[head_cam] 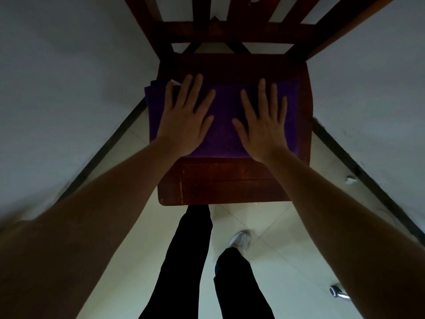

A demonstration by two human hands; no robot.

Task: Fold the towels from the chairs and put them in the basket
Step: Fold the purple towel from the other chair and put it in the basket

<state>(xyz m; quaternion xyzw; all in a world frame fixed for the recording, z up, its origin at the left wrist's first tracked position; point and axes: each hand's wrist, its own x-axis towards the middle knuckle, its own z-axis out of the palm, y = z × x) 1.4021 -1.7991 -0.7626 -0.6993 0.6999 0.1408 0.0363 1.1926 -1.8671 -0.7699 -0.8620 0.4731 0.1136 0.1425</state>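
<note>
Left hand [184, 118] and right hand [262, 125] lie flat, fingers spread, grip open, pressing the folded towel [222, 125] beneath them on the chair [218, 180].

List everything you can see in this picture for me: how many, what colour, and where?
towel: one, purple, folded, on the chair seat
tag: one, white, at the towel's far left corner
chair: one, reddish-brown wood, centre, in a corner
walls: two, white, either side of the chair
skirting: dark strips along the wall bases
floor: pale tiles, below
small object: one, white, on the floor at right; too small to identify
wheeled object: one, dark and silver, lower right, partly cut off
trouser legs: two, black, bottom centre
shoe: one, white, blurred
left hand: flat on the towel
right hand: flat on the towel
</note>
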